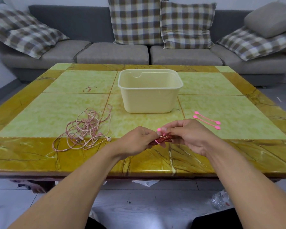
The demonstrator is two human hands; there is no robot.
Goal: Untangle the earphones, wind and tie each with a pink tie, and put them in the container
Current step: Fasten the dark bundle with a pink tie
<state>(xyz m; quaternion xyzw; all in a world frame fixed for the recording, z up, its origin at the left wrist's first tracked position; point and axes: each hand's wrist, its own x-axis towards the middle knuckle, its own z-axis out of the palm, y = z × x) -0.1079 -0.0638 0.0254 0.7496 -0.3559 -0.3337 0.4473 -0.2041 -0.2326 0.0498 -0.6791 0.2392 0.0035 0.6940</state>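
Note:
A wound bundle of dark red earphone cable hangs just above the table's near border, between both hands. My left hand grips its left end. My right hand holds the right end and pinches a pink tie that loops around the bundle. A tangle of pale pink earphones lies loose on the table to the left. Two more pink ties lie side by side on the right. The cream plastic container stands in the table's middle; nothing shows inside it.
The yellow-green tiled table has a brown marbled border. A grey sofa with checked cushions runs along the far side. A crumpled plastic bottle lies on the floor at lower right.

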